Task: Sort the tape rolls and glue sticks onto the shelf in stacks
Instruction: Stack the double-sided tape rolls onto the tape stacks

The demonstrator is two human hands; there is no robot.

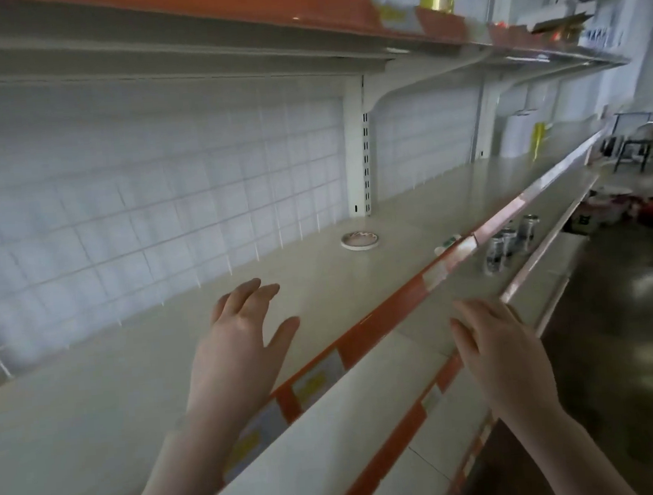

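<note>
A flat white tape roll [359, 240] lies on the long beige shelf [169, 357] to the right of centre, near the back grid. A small white and green object [449, 242], maybe a glue stick, lies close to the shelf's orange front lip. My left hand [238, 344] hovers over the shelf with fingers spread and holds nothing. My right hand [501, 354] hangs in front of the shelf edge, above the lower shelf, fingers straight and empty. Yellow tape rolls [437, 0] sit on the upper shelf at the right.
Several dark cans [508, 242] stand on the lower shelf [369, 419] to the right. A yellow stack [539, 138] stands far along the main shelf. Boxes and clutter [618, 208] lie on the floor at far right, beside a dark stool [631, 149].
</note>
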